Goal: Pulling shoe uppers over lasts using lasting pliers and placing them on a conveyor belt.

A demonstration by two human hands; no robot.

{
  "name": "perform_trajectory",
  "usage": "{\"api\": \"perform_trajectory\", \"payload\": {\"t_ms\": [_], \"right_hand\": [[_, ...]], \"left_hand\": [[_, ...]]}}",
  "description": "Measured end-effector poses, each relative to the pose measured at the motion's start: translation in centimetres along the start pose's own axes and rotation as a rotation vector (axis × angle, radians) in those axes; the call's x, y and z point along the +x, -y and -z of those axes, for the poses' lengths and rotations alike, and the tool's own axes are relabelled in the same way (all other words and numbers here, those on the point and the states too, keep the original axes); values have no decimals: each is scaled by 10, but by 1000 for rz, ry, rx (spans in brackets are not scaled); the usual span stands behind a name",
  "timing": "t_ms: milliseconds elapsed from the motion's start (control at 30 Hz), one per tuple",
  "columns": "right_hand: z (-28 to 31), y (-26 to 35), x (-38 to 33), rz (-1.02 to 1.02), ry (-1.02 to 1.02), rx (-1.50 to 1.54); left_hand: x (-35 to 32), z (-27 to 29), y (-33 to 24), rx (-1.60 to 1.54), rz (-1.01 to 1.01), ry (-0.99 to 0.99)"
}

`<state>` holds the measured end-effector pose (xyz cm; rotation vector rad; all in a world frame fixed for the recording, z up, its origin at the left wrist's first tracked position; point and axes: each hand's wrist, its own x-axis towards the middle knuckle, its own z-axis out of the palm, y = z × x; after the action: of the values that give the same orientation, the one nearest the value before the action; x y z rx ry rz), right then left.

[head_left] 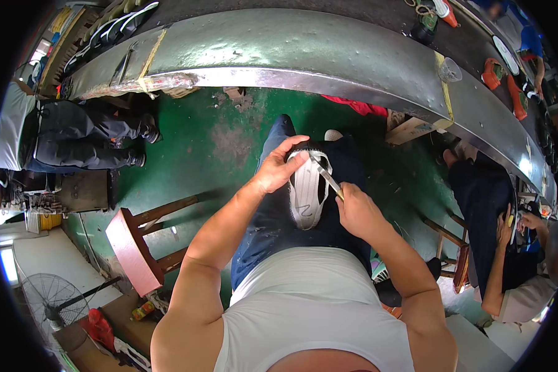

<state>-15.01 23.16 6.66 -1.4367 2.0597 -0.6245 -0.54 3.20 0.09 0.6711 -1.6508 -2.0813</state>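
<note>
A shoe upper (305, 192), pale with a whitish underside turned up and a dark squiggle mark on it, lies across my lap. My left hand (280, 166) grips its far end, the thumb pressed on the edge and the fingers round the side. In my right hand (358, 209) is a slim metal hand tool (330, 178) that looks like pincers. Its tip touches the shoe's far edge, close to my left thumb. What the tip bites on is too small to tell.
A long metal-covered bench (279, 49) curves across ahead, with shoes and orange shoe lasts (493, 73) beyond it. A pink-topped stool (130, 248) and a fan (53, 304) stand left. One person (74, 133) stands left; another (508, 248) sits at right, hands at work.
</note>
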Motion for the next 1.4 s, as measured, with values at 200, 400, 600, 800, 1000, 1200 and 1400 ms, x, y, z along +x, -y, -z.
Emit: {"api": "perform_trajectory", "payload": {"t_ms": [200, 400, 600, 800, 1000, 1200, 1400], "right_hand": [[38, -6, 19, -205, 458, 290], [4, -1, 29, 75, -146, 158], [-19, -31, 19, -103, -2, 387], [-56, -49, 32, -325, -60, 473], [-11, -61, 10, -250, -96, 196], [37, -47, -39, -186, 203, 184], [41, -18, -18, 95, 336, -441]], "left_hand": [[13, -3, 3, 7, 106, -101], [12, -6, -16, 13, 133, 48], [-16, -2, 3, 12, 203, -63], [-43, -10, 17, 87, 311, 5], [-43, -29, -2, -132, 398, 238], [-67, -36, 58, 185, 299, 140], [-66, -49, 41, 201, 260, 213]]}}
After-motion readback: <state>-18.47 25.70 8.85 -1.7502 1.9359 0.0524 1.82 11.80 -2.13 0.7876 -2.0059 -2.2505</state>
